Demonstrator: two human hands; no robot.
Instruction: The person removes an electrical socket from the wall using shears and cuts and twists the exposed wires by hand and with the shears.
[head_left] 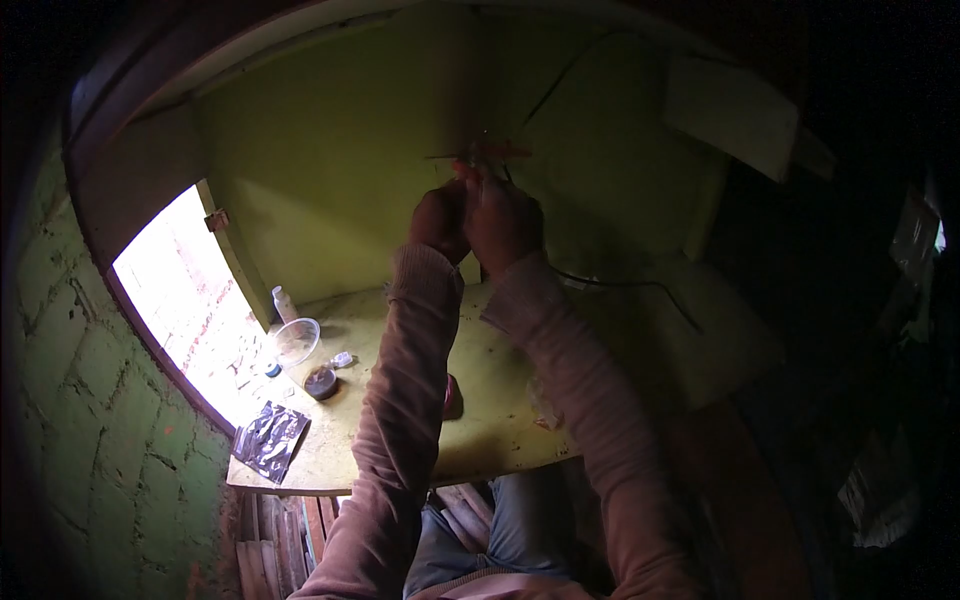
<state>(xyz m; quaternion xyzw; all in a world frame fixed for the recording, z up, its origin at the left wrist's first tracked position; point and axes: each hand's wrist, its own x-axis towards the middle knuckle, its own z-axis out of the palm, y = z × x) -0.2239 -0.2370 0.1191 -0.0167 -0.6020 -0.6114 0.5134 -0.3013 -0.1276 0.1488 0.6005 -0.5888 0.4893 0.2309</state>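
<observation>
Both my hands are raised close together in front of the yellow-green wall, with fingers closed. My left hand (436, 222) and my right hand (506, 222) meet at a small reddish-orange piece (507, 151). From it, a thin dark rod or wire sticks out to the left. Dim light keeps me from telling what the piece is or how each hand grips it. My fingertips are partly hidden by the backs of the hands. A dark cable (630, 284) runs over the table just behind my right wrist.
On the table (500, 440) at left are a clear plastic container (297, 341), a small dark round pot (320, 382), a white bottle (284, 304) and a dark shiny packet (271, 440). A reddish object (450, 397) is partly behind my left sleeve. A bright opening (185, 300) lies left.
</observation>
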